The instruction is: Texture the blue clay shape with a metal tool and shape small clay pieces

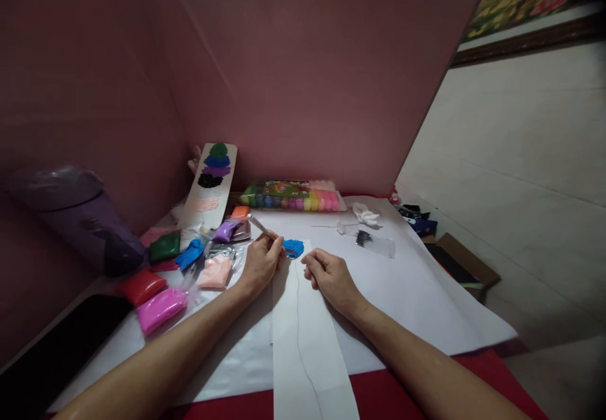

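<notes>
A long white paper strip (310, 344) lies lengthwise before me, with a thin wavy line drawn down it. At its far end is a patch of blue clay (294, 247), rough on its surface. My left hand (262, 259) is closed around a slim, pale pen-like stick (258, 224), its upper end pointing up and left; the lower end is hidden by my fingers beside the blue patch. Just right of the patch, my right hand (330, 276) is closed with fingertips curled together; whether anything small is between them is hidden.
Bags of coloured clay, including a pink bag (161, 311), crowd the left. Behind them leans a card with coloured patches (208, 186). A multicolour clay pack (293, 196) lies at the back. Right are a white lump (365, 214) and a clear packet (379, 244).
</notes>
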Demonstrator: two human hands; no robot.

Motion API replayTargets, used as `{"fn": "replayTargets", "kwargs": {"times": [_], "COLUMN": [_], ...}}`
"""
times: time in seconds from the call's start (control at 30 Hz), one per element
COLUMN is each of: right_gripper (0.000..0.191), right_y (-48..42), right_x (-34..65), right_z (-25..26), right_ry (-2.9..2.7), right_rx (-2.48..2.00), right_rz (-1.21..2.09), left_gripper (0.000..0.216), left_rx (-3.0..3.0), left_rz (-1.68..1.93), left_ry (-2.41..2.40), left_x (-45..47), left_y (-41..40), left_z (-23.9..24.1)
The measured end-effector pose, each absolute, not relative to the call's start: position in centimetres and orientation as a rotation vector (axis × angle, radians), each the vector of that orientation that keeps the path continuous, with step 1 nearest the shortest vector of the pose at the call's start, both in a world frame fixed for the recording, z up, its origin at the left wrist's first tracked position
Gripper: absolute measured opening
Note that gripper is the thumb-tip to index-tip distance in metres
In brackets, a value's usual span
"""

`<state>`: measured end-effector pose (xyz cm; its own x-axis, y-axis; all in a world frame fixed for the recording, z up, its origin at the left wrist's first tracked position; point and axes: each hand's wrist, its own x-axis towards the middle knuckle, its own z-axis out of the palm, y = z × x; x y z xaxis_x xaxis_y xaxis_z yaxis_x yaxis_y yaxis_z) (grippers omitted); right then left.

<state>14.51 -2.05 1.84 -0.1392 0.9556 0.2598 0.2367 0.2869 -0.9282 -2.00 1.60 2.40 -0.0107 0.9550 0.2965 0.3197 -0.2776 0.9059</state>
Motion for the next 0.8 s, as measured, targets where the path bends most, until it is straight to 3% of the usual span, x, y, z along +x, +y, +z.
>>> {"fn": "replayTargets", "kwargs": {"times": [0.8], "right_gripper": [0.023], "right_y": [-1.95], "right_x": [14.57], "right_z": [1.83], "right_ry": [-1.621], "right_rx": [-1.181], "right_rz": [0.936], "left_gripper": [0.014], "left_rx": [1.793], "left_rz": [1.358], "left_ry": [1.456], "left_x": [-2.29], "left_y": [1.68], "left_z": [2.26]}}
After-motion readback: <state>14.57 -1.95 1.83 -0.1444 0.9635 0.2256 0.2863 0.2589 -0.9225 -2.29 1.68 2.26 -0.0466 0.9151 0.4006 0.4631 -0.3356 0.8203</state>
